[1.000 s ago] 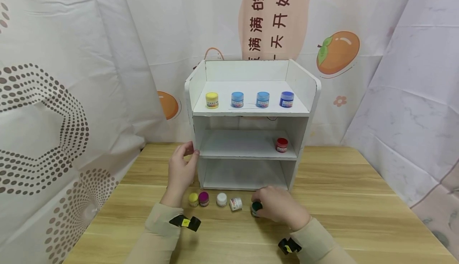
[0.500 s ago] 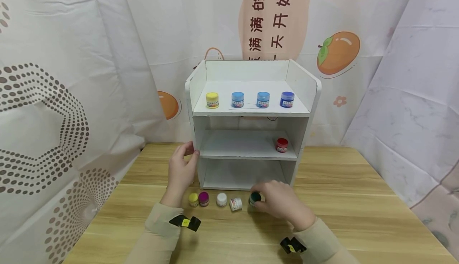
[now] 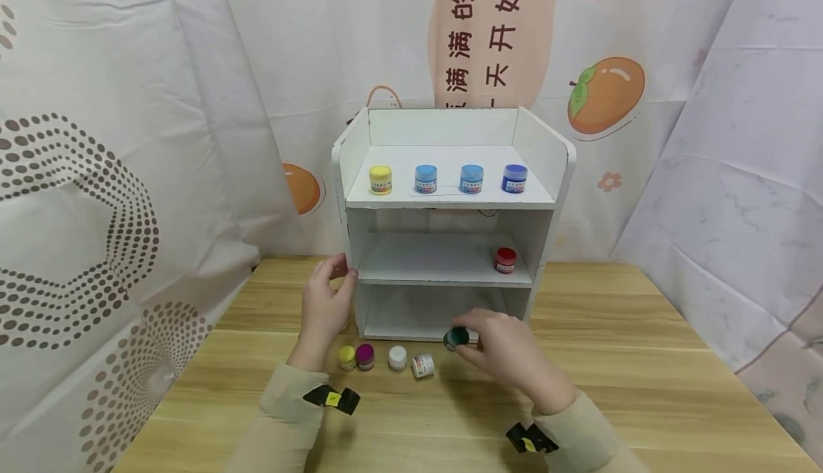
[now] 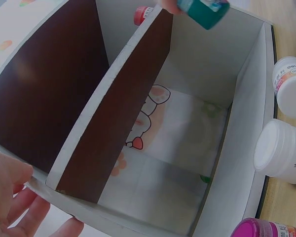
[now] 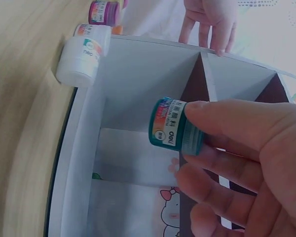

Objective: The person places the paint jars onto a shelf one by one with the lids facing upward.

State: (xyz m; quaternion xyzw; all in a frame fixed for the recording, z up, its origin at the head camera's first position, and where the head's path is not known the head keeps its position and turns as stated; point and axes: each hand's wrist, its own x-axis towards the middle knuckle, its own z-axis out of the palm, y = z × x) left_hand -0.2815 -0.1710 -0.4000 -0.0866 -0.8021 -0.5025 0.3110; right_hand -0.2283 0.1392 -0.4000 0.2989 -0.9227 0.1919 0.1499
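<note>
A dark green paint jar (image 5: 170, 126) is pinched by its lid between the thumb and fingers of my right hand (image 3: 508, 351), held in front of the bottom compartment of a white shelf unit (image 3: 444, 202). My left hand (image 3: 324, 301) touches the unit's left side panel, thumb at its front edge, fingers partly hidden behind it. On the table before the unit stand a yellow jar (image 3: 347, 358), a purple jar (image 3: 365, 357) and a white jar (image 3: 397, 358). Another white jar (image 3: 423, 366) lies on its side.
The top shelf bears a yellow jar (image 3: 381, 180), two light blue jars (image 3: 426, 178) and a dark blue jar (image 3: 514, 178). A red jar (image 3: 505, 260) sits at the right of the middle shelf. Patterned curtains hang behind the wooden table (image 3: 611, 359).
My right hand has taken the green jar by its lid, lifted it off the table and moved it toward the shelf unit. The left hand has stayed in place.
</note>
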